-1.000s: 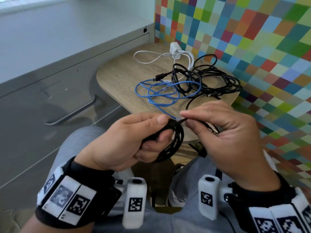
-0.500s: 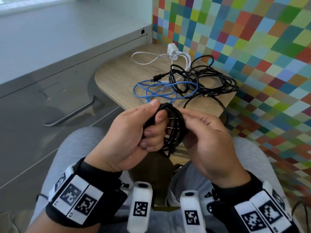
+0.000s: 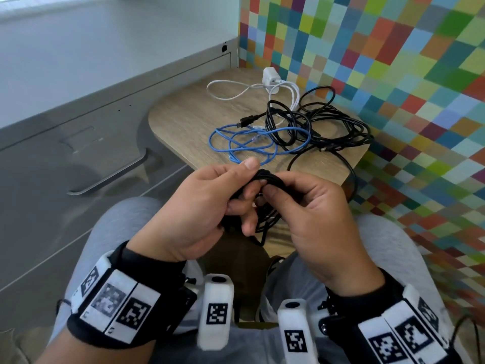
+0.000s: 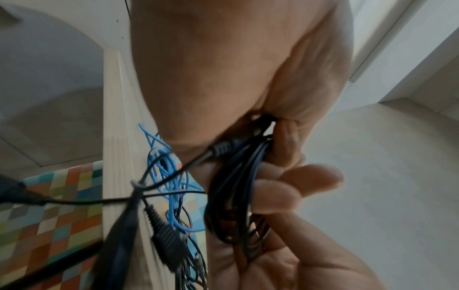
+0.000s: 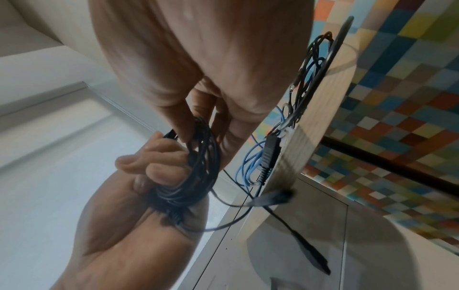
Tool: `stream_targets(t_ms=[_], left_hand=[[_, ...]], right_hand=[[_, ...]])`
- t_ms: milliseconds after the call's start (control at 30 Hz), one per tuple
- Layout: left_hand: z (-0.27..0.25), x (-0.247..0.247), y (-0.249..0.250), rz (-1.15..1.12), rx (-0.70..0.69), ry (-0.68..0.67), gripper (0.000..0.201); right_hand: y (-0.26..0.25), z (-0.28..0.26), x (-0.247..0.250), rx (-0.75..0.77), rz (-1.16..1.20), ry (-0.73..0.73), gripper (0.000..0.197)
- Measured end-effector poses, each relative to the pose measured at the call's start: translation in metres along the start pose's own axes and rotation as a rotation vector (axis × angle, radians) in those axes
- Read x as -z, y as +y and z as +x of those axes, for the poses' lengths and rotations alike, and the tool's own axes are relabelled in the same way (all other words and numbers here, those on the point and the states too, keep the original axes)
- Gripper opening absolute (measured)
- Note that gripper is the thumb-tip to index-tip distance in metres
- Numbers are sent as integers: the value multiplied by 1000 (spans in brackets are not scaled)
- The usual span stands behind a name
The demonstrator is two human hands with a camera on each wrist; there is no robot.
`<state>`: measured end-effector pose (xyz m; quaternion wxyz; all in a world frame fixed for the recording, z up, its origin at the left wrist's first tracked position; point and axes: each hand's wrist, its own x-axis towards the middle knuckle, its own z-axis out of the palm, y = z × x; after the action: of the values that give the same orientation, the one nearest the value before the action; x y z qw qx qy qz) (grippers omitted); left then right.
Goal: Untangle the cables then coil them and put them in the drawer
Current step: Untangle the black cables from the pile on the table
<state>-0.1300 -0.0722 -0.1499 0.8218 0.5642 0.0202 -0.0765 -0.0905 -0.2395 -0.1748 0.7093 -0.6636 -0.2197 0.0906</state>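
A coil of thin black cable (image 3: 265, 203) hangs between both hands above my lap. My left hand (image 3: 207, 203) grips one side of the coil (image 4: 233, 198), fingers curled round its loops. My right hand (image 3: 309, 206) pinches the coil's top (image 5: 201, 157) with thumb and fingers. On the small wooden table (image 3: 189, 119) lie a blue cable (image 3: 252, 143), a tangle of black cables (image 3: 328, 130) and a white cable with its charger (image 3: 270, 77). The drawer front (image 3: 78, 158) with its metal handle (image 3: 110, 179) is shut at the left.
A multicoloured checkered wall (image 3: 393, 61) borders the table behind and at the right. A grey cabinet top (image 3: 78, 61) runs along the left. One black cable (image 3: 349, 169) trails over the table's right edge. My grey-trousered legs (image 3: 110, 245) are below the hands.
The right hand has moved in from holding the cable's end out to the side and now pinches the coil's top. Both hands sit closer together on the coil.
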Motion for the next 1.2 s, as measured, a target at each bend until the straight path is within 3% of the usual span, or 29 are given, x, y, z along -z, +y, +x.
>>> stream_targets(t_ms=[233, 500, 633, 767, 1000, 1200], left_hand=[[-1, 0, 3, 351, -183, 182, 41], [1, -12, -1, 628, -328, 357, 37], [2, -15, -4, 682, -316, 372, 36], [3, -16, -5, 707, -320, 358, 37], [5, -6, -8, 790, -346, 391, 36], [6, -4, -7, 746, -244, 345, 38]], right_hand=[[-2, 4, -1, -101, 152, -45, 10], [0, 2, -8, -46, 88, 142, 14], [6, 3, -7, -34, 85, 228, 3], [8, 4, -4, -43, 107, 249, 7], [6, 6, -1, -105, 158, 158, 16], [0, 6, 2, -169, 176, 119, 19]])
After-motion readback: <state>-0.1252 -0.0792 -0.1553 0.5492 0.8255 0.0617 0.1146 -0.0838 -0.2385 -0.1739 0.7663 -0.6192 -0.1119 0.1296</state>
